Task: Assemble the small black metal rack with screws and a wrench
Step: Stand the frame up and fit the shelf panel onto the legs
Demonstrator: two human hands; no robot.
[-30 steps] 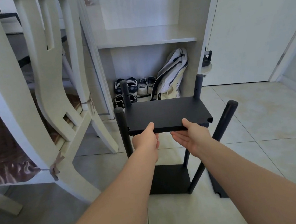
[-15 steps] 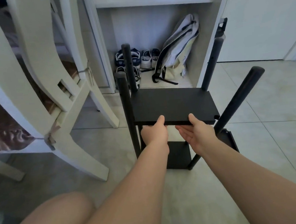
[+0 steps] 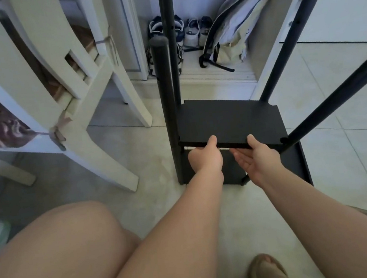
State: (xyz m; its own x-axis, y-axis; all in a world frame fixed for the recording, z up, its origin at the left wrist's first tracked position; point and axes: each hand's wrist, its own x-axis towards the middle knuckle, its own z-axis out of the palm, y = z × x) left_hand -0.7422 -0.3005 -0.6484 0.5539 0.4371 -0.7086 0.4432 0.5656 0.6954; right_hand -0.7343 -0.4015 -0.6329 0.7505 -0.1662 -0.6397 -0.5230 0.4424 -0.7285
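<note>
A black metal rack stands on the tiled floor before me, with several upright black poles; the near left pole [image 3: 167, 108] is straight and the near right pole [image 3: 336, 97] leans outward. A loose black shelf panel [image 3: 228, 120] sits between the poles, above the bottom shelf [image 3: 293, 161]. My left hand [image 3: 206, 157] grips the panel's near edge, thumb on top. My right hand [image 3: 257, 157] holds the same edge further right, thumb on top and fingers spread underneath. No screws or wrench are in sight.
A white wooden chair [image 3: 66, 92] stands close on the left. Behind the rack, a cabinet nook holds shoes [image 3: 191, 31] and a light backpack [image 3: 234, 27]. My bare knee [image 3: 61, 253] fills the lower left and a sandalled foot [image 3: 268, 268] shows at the bottom.
Both hands have lowered the shelf panel down between the poles toward the bottom shelf. The view has tilted down, and my knee and foot have come into sight.
</note>
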